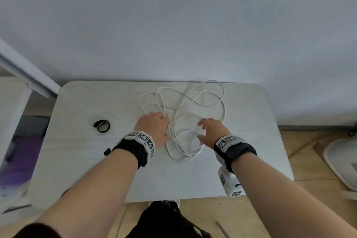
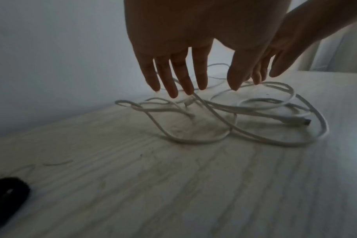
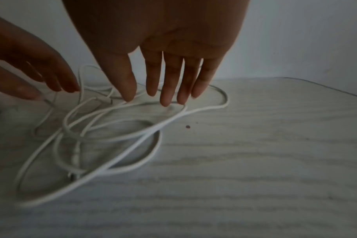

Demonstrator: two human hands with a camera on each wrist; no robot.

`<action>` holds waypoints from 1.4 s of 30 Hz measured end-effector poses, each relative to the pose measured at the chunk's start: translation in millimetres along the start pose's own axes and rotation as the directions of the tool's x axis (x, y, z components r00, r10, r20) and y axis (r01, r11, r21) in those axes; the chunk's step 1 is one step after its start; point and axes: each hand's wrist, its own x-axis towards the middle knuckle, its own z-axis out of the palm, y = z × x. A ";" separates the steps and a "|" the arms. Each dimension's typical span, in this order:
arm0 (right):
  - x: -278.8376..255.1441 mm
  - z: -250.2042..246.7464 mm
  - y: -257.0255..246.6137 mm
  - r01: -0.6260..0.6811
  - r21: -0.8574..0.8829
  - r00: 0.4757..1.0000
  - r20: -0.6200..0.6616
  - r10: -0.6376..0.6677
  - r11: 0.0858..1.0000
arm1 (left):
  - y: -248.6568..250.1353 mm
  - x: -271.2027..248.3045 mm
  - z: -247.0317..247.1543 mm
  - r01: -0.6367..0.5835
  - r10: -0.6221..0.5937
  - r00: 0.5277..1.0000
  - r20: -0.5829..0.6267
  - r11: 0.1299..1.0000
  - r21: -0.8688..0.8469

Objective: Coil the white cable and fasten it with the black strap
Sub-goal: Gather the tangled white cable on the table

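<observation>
A white cable (image 1: 193, 102) lies in loose tangled loops on the middle and far part of the pale table (image 1: 81, 160). One plug end (image 2: 296, 121) shows in the left wrist view. My left hand (image 1: 152, 123) hovers over the left loops with straight spread fingers (image 2: 173, 83), their tips near a strand. My right hand (image 1: 210, 129) hovers over the near loops, fingers (image 3: 169, 87) straight and spread, holding nothing. The black strap (image 1: 101, 125) lies curled on the table left of my left hand, and it appears again as a dark strap (image 2: 8, 191) at the left wrist view's lower left.
The table stands against a pale wall (image 1: 173, 25). A white shelf or frame (image 1: 23, 67) is at the left, wooden floor (image 1: 316, 160) to the right with a white object (image 1: 342, 162) on it. A small dark speck (image 3: 187, 126) sits on the table.
</observation>
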 end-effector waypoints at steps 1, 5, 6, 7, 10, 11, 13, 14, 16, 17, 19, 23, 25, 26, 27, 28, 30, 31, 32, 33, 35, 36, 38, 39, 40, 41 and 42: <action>-1.7 2.1 0.1 0.001 -0.027 1.000 0.004 -0.001 1.000 | 0.8 -0.7 2.6 -0.003 0.003 1.000 0.018 1.000 0.001; -10.4 15.1 -4.3 0.091 -0.172 0.996 -0.005 -0.094 0.981 | 1.9 -4.1 15.4 -0.023 0.023 0.999 0.024 1.000 0.004; -12.8 18.8 -7.5 0.123 -0.193 0.992 0.008 -0.124 0.973 | 1.7 -4.8 17.4 -0.028 0.028 0.999 0.026 1.000 0.001; -15.1 21.1 -11.4 0.145 -0.209 0.989 0.025 -0.143 0.967 | 1.2 -4.8 18.4 -0.028 0.028 0.999 0.023 1.000 -0.001; -17.4 30.2 -22.4 0.198 -0.240 0.980 0.046 -0.192 0.951 | 0.0 -4.7 18.5 -0.022 0.022 1.000 0.001 1.000 -0.013; -17.2 32.8 -26.2 0.193 -0.243 0.981 0.065 -0.182 0.951 | -0.3 -4.6 18.4 -0.019 0.019 1.000 -0.004 1.000 -0.015; -14.6 37.7 -31.0 0.152 -0.218 0.986 0.096 -0.134 0.964 | -1.0 -4.7 18.4 -0.018 0.017 1.000 -0.018 1.000 -0.014; -12.7 39.6 -32.4 0.124 -0.181 0.988 0.112 -0.105 0.976 | -1.4 -5.0 18.8 -0.019 0.019 1.000 -0.022 1.000 -0.013; -9.2 42.8 -34.4 0.073 -0.091 0.989 0.139 -0.060 0.993 | -1.9 -6.4 19.5 -0.021 0.020 0.999 -0.026 1.000 -0.011; -8.1 43.6 -35.4 0.060 -0.071 0.987 0.151 -0.049 0.996 | -2.4 -7.2 20.0 -0.019 0.018 0.999 -0.027 1.000 -0.011; -5.9 45.3 -37.5 0.055 -0.075 0.986 0.162 -0.042 0.996 | -3.8 -8.6 20.8 -0.014 0.013 0.999 -0.031 1.000 -0.014; 1.5 51.5 -41.2 0.022 -0.080 0.984 0.181 -0.007 0.997 | -7.2 -11.3 22.1 -0.012 0.011 1.000 -0.027 1.000 -0.023; 5.1 54.6 -41.3 0.026 -0.087 0.984 0.176 -0.011 0.996 | -8.1 -12.6 22.8 -0.017 0.016 0.999 -0.032 1.000 -0.026; 6.5 55.8 -40.8 0.029 -0.089 0.986 0.169 -0.014 0.996 | -8.2 -13.2 22.7 -0.019 0.018 0.999 -0.036 0.999 -0.030; 7.3 55.6 -40.7 0.027 -0.087 0.987 0.161 -0.013 0.996 | -8.5 -13.7 22.3 -0.020 0.018 0.999 -0.040 0.999 -0.036; 8.0 55.5 -40.0 0.021 -0.080 0.989 0.148 -0.009 0.997 | -9.0 -13.8 22.2 -0.019 0.017 0.999 -0.046 0.999 -0.044; 7.9 53.7 -39.0 -0.006 -0.059 0.992 0.122 0.013 0.998 | -8.9 -13.7 20.8 -0.003 0.001 0.999 -0.049 0.998 -0.058; 7.1 53.1 -38.6 -0.019 -0.043 0.993 0.112 0.024 0.999 | -8.2 -13.4 20.0 0.008 -0.011 0.999 -0.051 0.998 -0.065; 6.2 53.0 -38.0 -0.026 -0.025 0.994 0.102 0.028 0.999 | -6.6 -12.5 19.0 0.022 -0.026 0.998 -0.054 0.997 -0.073; 5.2 53.6 -37.8 -0.028 -0.011 0.995 0.096 0.029 1.000 | -4.2 -11.4 17.8 0.039 -0.043 0.998 -0.052 0.996 -0.081; 3.1 54.8 -37.8 -0.030 0.009 0.996 0.083 0.029 1.000 | 2.7 -8.2 16.4 0.064 -0.069 0.996 -0.052 0.993 -0.096; 2.7 55.4 -37.9 -0.033 0.020 0.997 0.072 0.031 0.999 | 6.4 -6.2 16.8 0.059 -0.064 0.996 -0.054 0.994 -0.091; 2.7 56.1 -38.7 -0.043 0.037 0.998 0.052 0.041 0.998 | 12.8 -3.5 19.8 0.004 -0.004 0.999 -0.032 1.000 -0.028; 2.8 56.0 -39.2 -0.048 0.041 0.998 0.047 0.046 0.998 | 15.0 -2.8 22.0 -0.039 0.039 0.999 -0.006 0.999 0.029; 2.8 56.0 -39.7 -0.054 0.044 0.998 0.046 0.052 0.998 | 16.7 -2.3 24.0 -0.077 0.076 0.997 0.023 0.993 0.085; 2.7 55.8 -40.0 -0.058 0.050 0.997 0.046 0.056 0.997 | 17.8 -2.2 25.4 -0.104 0.099 0.994 0.045 0.986 0.128; 2.5 55.5 -40.1 -0.058 0.058 0.998 0.044 0.055 0.997 | 18.5 -1.8 25.6 -0.119 0.112 0.992 0.055 0.981 0.155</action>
